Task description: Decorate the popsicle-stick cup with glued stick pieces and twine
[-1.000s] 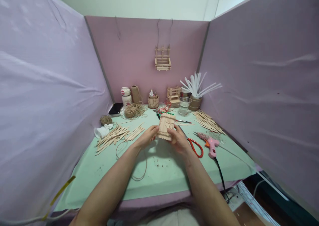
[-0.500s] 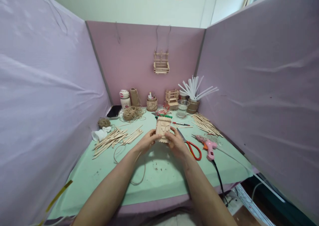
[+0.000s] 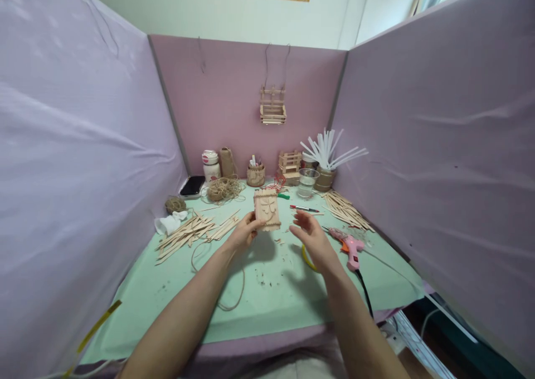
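Note:
My left hand (image 3: 246,231) grips a small wooden craft panel (image 3: 267,209) by its lower left edge, above the table. The panel has scalloped strips along its top and bottom and a raised leaf-like decoration on its face. To the right of it, apart from the panel, my right hand (image 3: 312,238) is open, with its fingers spread and nothing between them. Beneath that hand lie the scissors, mostly hidden; only a yellow part of the handle (image 3: 308,259) shows. A pink glue gun (image 3: 353,248) rests on the table just to the right.
Loose wooden sticks lie at left (image 3: 186,237) and right (image 3: 346,210). At the back stand a pen holder (image 3: 256,175), a cup of water (image 3: 307,184) and a pot of white glue sticks (image 3: 325,178). A twine ball (image 3: 221,189) and a phone (image 3: 192,186) sit back left.
My right hand has let go of the wooden panel and moved right, over the scissors. My left hand keeps the panel, now slightly higher, further left and tilted.

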Available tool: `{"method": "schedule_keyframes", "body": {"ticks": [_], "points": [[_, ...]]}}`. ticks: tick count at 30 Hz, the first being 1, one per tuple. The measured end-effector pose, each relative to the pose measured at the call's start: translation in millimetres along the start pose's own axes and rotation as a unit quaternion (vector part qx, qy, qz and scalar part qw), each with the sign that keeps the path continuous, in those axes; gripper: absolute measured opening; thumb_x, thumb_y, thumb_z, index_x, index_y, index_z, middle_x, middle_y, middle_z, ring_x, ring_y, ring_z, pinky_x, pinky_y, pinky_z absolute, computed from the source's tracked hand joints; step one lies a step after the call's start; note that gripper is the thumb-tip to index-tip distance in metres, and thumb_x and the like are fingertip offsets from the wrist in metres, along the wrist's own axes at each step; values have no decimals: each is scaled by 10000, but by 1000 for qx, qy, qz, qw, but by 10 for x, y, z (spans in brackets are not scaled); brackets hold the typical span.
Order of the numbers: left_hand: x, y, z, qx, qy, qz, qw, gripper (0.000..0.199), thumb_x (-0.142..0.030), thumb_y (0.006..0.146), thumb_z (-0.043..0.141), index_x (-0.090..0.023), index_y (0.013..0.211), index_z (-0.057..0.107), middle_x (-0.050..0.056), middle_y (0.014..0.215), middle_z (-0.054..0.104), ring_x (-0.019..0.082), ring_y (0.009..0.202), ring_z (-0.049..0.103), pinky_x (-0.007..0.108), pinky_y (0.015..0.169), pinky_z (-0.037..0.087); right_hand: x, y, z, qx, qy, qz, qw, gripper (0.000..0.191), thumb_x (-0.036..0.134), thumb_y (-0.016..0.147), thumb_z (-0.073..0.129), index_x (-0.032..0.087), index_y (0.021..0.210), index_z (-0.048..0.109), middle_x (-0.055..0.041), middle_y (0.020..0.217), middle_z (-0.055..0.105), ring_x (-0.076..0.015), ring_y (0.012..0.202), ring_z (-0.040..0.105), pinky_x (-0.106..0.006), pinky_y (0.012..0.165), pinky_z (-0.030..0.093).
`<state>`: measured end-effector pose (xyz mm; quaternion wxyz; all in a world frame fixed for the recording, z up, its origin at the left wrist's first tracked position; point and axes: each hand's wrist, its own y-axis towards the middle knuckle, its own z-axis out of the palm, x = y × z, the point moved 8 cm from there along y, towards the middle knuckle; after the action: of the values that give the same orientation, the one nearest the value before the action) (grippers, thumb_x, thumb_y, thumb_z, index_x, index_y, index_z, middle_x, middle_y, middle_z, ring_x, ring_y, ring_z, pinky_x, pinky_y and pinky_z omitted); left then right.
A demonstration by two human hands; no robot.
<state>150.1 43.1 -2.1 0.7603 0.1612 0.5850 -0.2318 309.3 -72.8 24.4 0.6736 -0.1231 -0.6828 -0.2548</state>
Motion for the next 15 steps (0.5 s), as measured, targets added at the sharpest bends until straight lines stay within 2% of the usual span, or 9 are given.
{"method": "schedule_keyframes", "body": {"ticks": [3, 5, 6, 8, 11, 13, 15], "points": [[-34, 23, -63, -27, 4, 7, 1000, 515, -327, 601, 750, -191, 1076, 604, 103, 1201, 639, 184, 928, 591, 245, 585, 307, 63, -16, -594, -79, -193, -23, 978, 471, 481, 692, 643, 189, 1060, 608, -122, 1084, 646, -242, 943, 617, -384, 825, 477], [-56, 30, -97, -41, 5, 11, 999, 497, -330, 598, 755, -189, 1050, 603, 100, 1196, 641, 177, 911, 588, 245, 574, 295, 55, -53, -1032, -147, -333, 7, 931, 434, 515, 704, 614, 155, 945, 643, -143, 943, 675, -250, 831, 627, -372, 753, 471], [-69, 32, -107, -45, 4, 15, 999, 483, -333, 601, 754, -188, 1036, 603, 97, 1193, 641, 172, 904, 586, 245, 571, 294, 29, -71, -1203, -157, -386, 31, 909, 422, 539, 718, 597, 153, 881, 653, -141, 862, 683, -251, 781, 627, -357, 706, 462], [-91, 36, -115, -46, 1, 24, 999, 474, -341, 605, 753, -189, 1029, 605, 90, 1184, 641, 166, 893, 583, 244, 568, 294, -63, -105, -1444, -140, -474, 94, 865, 425, 570, 770, 532, 162, 739, 651, -139, 714, 675, -250, 695, 619, -334, 628, 427], [-96, 38, -144, -61, 6, 25, 998, 483, -351, 596, 754, -185, 1026, 610, 85, 1128, 654, 163, 856, 577, 244, 556, 285, -189, -145, -1597, -98, -552, 161, 812, 494, 569, 838, 427, 188, 587, 616, -146, 646, 670, -258, 674, 616, -326, 595, 386], [-95, 37, -161, -70, 13, 21, 997, 487, -357, 587, 755, -180, 1017, 611, 85, 1100, 658, 161, 839, 572, 241, 552, 280, -255, -143, -1590, -73, -562, 183, 803, 526, 558, 854, 397, 202, 527, 603, -135, 641, 678, -256, 690, 624, -320, 607, 381], [-103, 35, -166, -71, 15, 22, 997, 497, -360, 582, 756, -174, 1019, 608, 89, 1107, 654, 160, 839, 568, 237, 550, 278, -321, -126, -1544, -47, -552, 199, 808, 527, 550, 842, 424, 214, 472, 592, -112, 600, 670, -244, 685, 625, -310, 618, 382]]}}
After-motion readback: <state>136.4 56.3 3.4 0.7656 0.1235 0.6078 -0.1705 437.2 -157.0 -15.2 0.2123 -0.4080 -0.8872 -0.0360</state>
